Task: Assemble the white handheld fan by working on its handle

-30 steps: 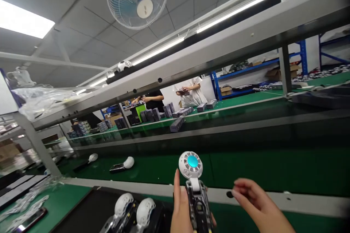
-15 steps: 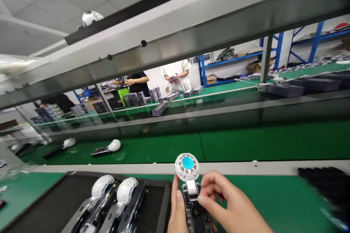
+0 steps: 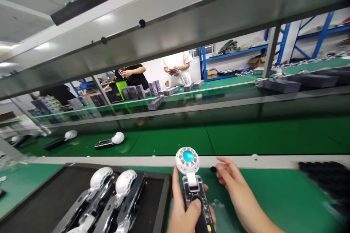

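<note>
The left hand (image 3: pixel 183 213) stays clamped on the fan (image 3: pixel 191 180) at 6 o'clock, thumb now on its black handle. The right hand (image 3: pixel 232 185) has let go of the fan's neck (it pinched there before) and hangs loosely open at the fan's 3 o'clock. Tray (image 3: pixel 161 196) at 9 o'clock.

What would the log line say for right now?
left hand: grips handheld fan upright | right hand: open beside it, apart | tray: more fans
</note>
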Demonstrator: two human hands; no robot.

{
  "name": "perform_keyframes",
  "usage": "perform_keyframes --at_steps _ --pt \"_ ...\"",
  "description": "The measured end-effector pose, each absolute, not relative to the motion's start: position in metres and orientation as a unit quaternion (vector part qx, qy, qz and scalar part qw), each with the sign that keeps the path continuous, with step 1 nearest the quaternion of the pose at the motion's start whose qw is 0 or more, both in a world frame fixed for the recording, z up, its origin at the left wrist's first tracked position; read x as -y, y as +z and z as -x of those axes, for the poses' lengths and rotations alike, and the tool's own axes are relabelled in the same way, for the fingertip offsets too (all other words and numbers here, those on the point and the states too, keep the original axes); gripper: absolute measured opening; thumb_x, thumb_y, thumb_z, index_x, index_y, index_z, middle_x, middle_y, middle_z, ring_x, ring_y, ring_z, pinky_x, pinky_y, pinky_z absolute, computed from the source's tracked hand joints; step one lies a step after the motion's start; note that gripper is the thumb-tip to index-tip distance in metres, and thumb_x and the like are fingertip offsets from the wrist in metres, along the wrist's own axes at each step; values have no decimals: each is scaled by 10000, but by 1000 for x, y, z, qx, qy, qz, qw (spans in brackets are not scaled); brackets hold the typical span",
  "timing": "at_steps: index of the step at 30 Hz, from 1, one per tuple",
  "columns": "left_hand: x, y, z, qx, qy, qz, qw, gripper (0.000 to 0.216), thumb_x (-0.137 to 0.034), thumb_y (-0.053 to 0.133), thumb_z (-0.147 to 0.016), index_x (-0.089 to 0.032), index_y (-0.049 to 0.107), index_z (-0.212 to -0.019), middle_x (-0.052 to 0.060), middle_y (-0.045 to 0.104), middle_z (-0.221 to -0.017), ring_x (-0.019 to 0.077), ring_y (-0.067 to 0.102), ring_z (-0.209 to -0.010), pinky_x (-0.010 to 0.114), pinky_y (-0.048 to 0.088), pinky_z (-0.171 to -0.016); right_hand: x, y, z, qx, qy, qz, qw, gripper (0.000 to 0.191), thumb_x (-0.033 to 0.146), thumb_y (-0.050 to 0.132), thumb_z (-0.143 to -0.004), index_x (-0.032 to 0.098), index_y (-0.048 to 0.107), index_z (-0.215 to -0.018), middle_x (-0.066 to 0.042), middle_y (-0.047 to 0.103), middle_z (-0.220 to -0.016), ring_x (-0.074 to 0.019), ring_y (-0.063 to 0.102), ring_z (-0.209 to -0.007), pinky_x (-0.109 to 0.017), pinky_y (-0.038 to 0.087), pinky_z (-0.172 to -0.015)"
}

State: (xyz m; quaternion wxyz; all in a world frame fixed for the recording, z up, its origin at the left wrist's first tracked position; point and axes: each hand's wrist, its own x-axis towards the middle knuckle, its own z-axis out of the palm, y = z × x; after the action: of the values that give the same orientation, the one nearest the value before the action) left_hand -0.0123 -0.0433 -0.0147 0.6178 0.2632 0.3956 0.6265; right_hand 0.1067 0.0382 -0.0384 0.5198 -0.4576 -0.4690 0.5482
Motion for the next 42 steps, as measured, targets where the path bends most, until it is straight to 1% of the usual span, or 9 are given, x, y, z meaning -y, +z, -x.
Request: perform_keyframes --at_steps 8,12,15,18,24,28,31,36,42 --pt "51 8 8 -473 585 -327 572 952 -246 561 -628 -355 -144 -1259 70 515 -1024 145 585 -495 304 423 -468 -53 -59 -105 510 549 438 497 338 418 487 -751 239 446 -1035 44 501 -692 -164 498 -673 -264 397 -644" --pt "74 32 35 -631 504 -412 422 901 -222 480 -657 -268 -153 -1296 84 528 -1060 140 602 -554 336 475 -622 -53 -62 -106 529 549 440 476 353 429 466 -764 245 433 -1064 34 499 -712 -170 495 -683 -271 390 -635" --pt "96 34 70 -760 363 -490 225 732 -222 393 -717 -187 8 -1339 123 482 -1164 214 589 -887 379 391 -870 -51 -63 -105 542 556 441 451 363 436 460 -763 257 435 -1078 22 517 -762 -176 503 -704 -266 396 -607" --pt "107 23 95 -801 234 -545 80 598 -137 317 -751 -122 189 -1335 172 394 -1266 253 341 -1214 414 241 -1004 -49 -64 -104 553 561 439 431 380 434 465 -753 275 430 -1097 21 531 -796 -181 513 -731 -258 401 -605" --pt "101 2 95 -808 68 -580 75 711 24 399 -629 -148 287 -1310 158 536 -1095 207 575 -943 285 434 -845 -50 -65 -103 562 559 441 421 417 460 432 -748 268 395 -1117 24 515 -766 -182 516 -718 -275 402 -666" --pt "104 14 102 -794 127 -593 -36 467 -157 270 -817 -158 370 -1272 158 469 -1214 218 503 -1071 362 403 -912 -47 -62 -103 566 552 442 423 380 459 387 -785 278 384 -1119 22 502 -775 -179 502 -728 -288 390 -697" --pt "103 38 119 -802 117 -580 -82 442 -285 222 -854 -182 383 -1253 128 441 -1242 232 434 -1136 412 373 -947 -44 -61 -104 571 552 440 419 361 453 377 -802 296 374 -1127 25 501 -786 -175 497 -732 -286 385 -694" --pt "63 72 170 -822 63 -556 -107 406 -273 319 -858 -134 366 -1237 126 449 -1212 227 426 -1120 398 361 -950 -44 -63 -104 573 557 439 411 385 478 379 -797 305 369 -1141 26 504 -806 -173 505 -743 -283 388 -700" --pt "-17 63 255 -843 -60 -527 -94 356 -305 498 -810 -181 453 -1141 76 492 -1175 223 504 -1018 457 420 -844 -50 -73 -104 570 570 435 401 458 536 414 -761 304 393 -1155 11 533 -799 -194 535 -759 -275 402 -636"
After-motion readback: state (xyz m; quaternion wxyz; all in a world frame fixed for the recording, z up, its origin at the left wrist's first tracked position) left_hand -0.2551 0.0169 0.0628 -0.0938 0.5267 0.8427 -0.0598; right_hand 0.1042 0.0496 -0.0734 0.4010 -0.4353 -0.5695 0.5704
